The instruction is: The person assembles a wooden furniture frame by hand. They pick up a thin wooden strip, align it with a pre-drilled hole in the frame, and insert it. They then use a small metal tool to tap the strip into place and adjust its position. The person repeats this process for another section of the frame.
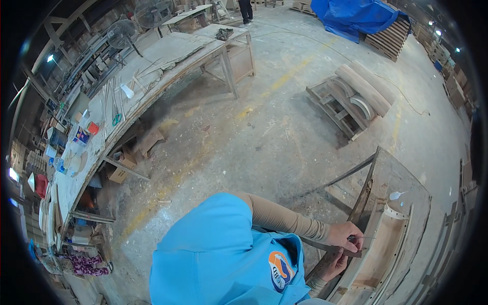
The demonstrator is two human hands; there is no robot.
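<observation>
A person's left grip (343,235) pinches a small, slim, dark-handled tool (352,238) by a flat brown strip (352,252) grasped in the right grip (334,265), beside a shallow, rectangular pale-wood piece (382,249) lying on a dusty grey worktop (418,197).

Item one: bright blue shirt (203,254), upper garment of the person; bearing a rounded emblem (282,268) in orange, white and dark blue, with a short row of dark capital letters (276,281) running along its lower left side; item two: blue-and-white package (80,135), standing on the long workbench (168,76) at left; showing printing too small for reading; item three: cardboard box (118,175), sitting beneath that bench; carrying small dark marks, likewise defying reading.
</observation>
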